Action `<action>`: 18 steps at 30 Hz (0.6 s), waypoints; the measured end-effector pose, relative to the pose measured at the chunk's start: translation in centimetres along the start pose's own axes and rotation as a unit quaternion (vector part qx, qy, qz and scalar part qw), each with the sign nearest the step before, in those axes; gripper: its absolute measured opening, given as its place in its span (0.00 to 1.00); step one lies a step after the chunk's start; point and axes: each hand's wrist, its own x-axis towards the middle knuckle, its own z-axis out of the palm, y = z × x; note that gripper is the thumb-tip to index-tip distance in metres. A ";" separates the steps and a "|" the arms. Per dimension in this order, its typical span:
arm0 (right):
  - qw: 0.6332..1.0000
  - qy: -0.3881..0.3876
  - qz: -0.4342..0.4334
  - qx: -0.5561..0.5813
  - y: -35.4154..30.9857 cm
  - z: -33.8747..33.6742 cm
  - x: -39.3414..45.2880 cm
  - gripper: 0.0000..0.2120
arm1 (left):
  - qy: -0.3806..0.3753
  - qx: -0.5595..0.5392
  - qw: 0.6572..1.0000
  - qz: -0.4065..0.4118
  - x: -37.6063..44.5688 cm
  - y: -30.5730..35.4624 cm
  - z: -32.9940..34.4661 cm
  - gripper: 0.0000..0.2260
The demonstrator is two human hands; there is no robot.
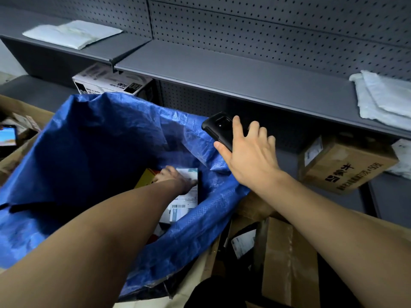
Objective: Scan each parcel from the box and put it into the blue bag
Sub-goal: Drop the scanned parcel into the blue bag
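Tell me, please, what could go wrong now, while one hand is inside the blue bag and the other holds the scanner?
1. The right hand holds the black scanner above the blue bag's rim; it might slip and fall in.
2. The left hand is deep inside, on a white labelled parcel; pulling out could drag the loose bag wall.

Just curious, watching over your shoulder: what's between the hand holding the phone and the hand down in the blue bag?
In the head view, only the blue bag's crumpled side wall lies between the right hand holding the phone and the left hand on a white parcel.
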 end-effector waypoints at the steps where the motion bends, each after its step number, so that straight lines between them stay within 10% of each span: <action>1: 1.000 0.000 -0.003 -0.002 -0.3 0.1 -0.1 0.38 | 0.016 0.018 1.000 0.011 -0.4 -0.2 -0.4 0.51; 18: 1.000 -0.026 -0.003 0.002 -1.9 -0.7 -1.4 0.38 | 0.142 0.043 0.987 0.069 -2.9 -5.9 -3.6 0.37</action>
